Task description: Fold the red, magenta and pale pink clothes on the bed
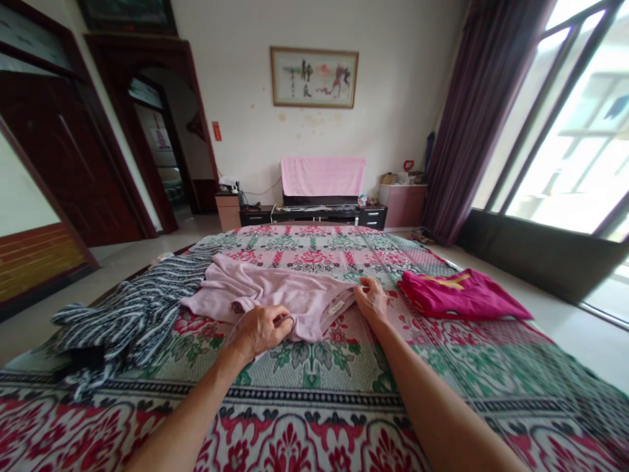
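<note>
Far left: black-and-white striped garment (142, 305), loosely heaped on the floral blanket (309, 396). Centre: pale pink top (280, 287), laid out on the blanket, rumpled at its left end. Left hand (268, 326) – fingers curled, pinching the top's near edge. White label (337, 307) visible at the neckline. Right hand (371, 299) – thumb and fingers pinching the top's right end. Far right: folded magenta garment (464, 295), yellow print uppermost, apart from the right hand.
</note>
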Demonstrator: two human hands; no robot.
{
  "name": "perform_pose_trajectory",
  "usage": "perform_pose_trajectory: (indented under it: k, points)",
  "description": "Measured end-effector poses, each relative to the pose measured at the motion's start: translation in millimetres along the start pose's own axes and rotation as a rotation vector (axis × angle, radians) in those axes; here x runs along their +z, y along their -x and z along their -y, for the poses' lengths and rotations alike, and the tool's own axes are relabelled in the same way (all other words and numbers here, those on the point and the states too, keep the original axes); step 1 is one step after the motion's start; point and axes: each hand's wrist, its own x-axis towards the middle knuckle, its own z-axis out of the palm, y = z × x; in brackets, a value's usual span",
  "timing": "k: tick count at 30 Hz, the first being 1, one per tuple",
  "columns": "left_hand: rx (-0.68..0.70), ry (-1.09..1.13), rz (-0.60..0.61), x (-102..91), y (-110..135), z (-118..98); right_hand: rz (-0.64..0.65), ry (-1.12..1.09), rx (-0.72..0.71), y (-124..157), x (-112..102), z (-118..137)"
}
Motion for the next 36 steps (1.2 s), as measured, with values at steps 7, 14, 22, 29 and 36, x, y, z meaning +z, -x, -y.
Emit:
perform_pose_trajectory:
  k: [7,14,22,29,36]
  points:
    - [0.02,-0.051,0.095,4.1,0.8,4.2,0.11,0.125,-0.103,0.3,5.5,-3.9]
    - [0.084,0.053,-0.128,-3.4,-1.5,7.2,-0.12,-0.024,-0.248,7.4,-6.3,11.5]
    - [-0.21,-0.028,-0.77,-20.4,-4.3,66.7,0.482,-0.258,-0.938,71.1,-15.5,82.3]
    - [-0.463,-0.117,-0.661,-8.8,6.6,114.4,0.611,-0.083,-0.932,86.7,7.1,81.0]
    - [-0.46,-0.136,-0.597,-4.9,5.6,115.0,0.23,-0.204,-0.568,45.3,-1.0,53.8]
